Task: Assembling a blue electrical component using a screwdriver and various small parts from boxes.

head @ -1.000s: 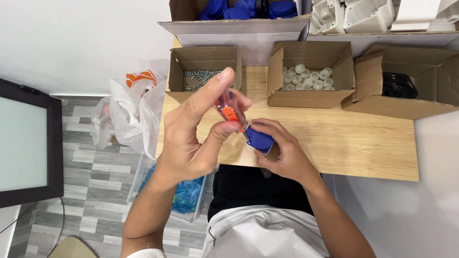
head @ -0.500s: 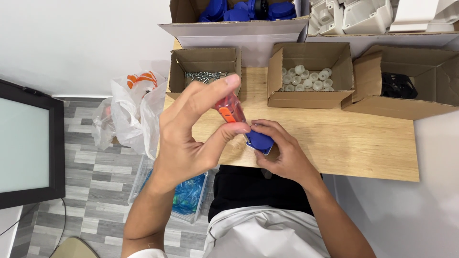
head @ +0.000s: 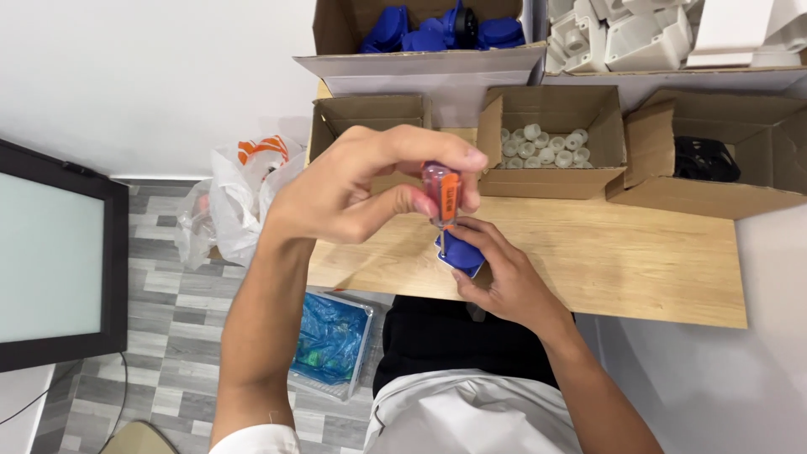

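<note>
Plastic, cardboard and pale wood under our hands

We see a screwdriver handle [head: 443, 192] of clear, glossy orange-red plastic in our left hand's [head: 357, 189] grip, and a blue part [head: 460, 253] of smooth plastic with a slight sheen under our right hand [head: 503, 277]. The surface [head: 639, 261] looks like light wood with a fine grain and a matt finish. The boxes [head: 551, 181] are matt brown cardboard, one holding small caps [head: 542, 145] of dull white plastic. A bag [head: 244, 189] beside the surface is thin, crinkled white plastic film, and the bin liner [head: 329, 340] below is shiny, wrinkled blue plastic. The floor [head: 160, 294] shows grey wood-look planks.
</note>
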